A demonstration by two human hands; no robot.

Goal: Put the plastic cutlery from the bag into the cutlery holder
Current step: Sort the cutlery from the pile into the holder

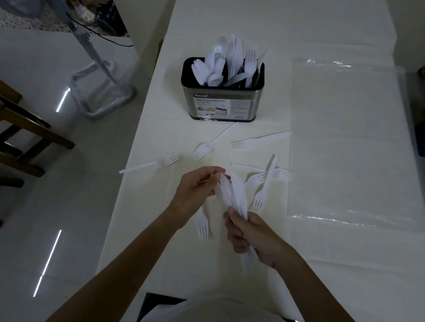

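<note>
Head view of a sorting step. Both hands share one bundle of white plastic forks [231, 195]: the right hand [252, 240] has its grip closed around the lower end of the bundle, and the left hand [197, 186] pinches the upper end with its fingertips [218, 171] together on it. The bundle's long axis runs from near right to far left, pointing roughly toward the oval steel cutlery holder with a black rim and printed label [220, 105], which stands upright further along the white-covered tabletop [326, 270], straight ahead of the hands and well apart from them. The holder already carries many white plastic spoons, knives and forks [232, 60] standing on end. Loose white plastic forks [260, 191] lie flat between hands and holder at scattered angles; one single fork [148, 164] lies to the left near the tabletop edge, and another [202, 225] lies just below the left wrist. A flat clear plastic bag [349, 141] lies to the right, apparently emptied. Judged from this layout, the coming move is a forward carry along the bundle's own axis, then a tilt to upright over the holder; the left hand is the nearer to it, while the right holds the firmer grip.
</note>
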